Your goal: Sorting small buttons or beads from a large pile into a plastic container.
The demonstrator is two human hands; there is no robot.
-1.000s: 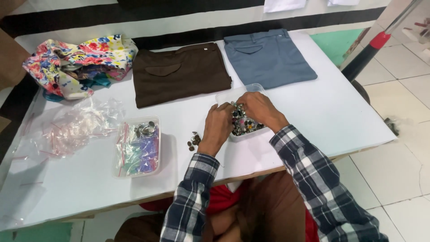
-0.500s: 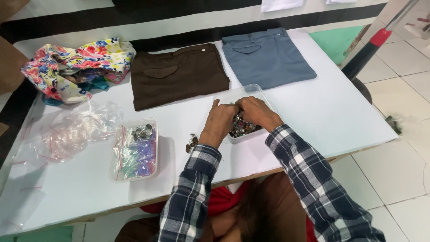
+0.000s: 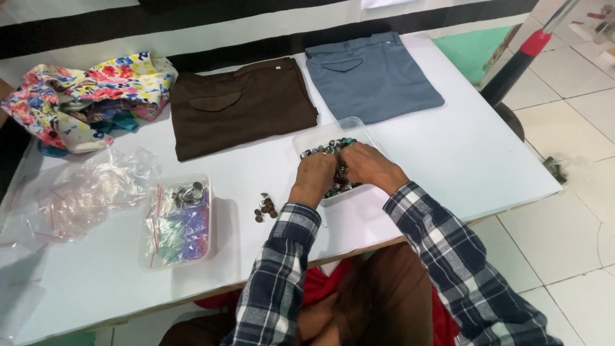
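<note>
A clear plastic tray (image 3: 320, 131) full of small dark and shiny buttons (image 3: 328, 148) sits on the white table (image 3: 461, 154) in front of me. My left hand (image 3: 316, 176) and my right hand (image 3: 366, 165) are both down in the tray, fingers curled into the buttons. Their fingertips are hidden among the buttons, so what they pinch is unclear. A small heap of brown buttons (image 3: 264, 207) lies on the table just left of my left wrist.
A second clear tray (image 3: 176, 221) with small packets stands to the left. Crumpled clear plastic bags (image 3: 83, 192) lie further left. Folded brown trousers (image 3: 240, 106), folded grey-blue trousers (image 3: 371, 77) and floral cloth (image 3: 90, 96) lie along the far side.
Both hands have stayed in the button tray, shifting only slightly among the buttons. The camera view has drifted a little.
</note>
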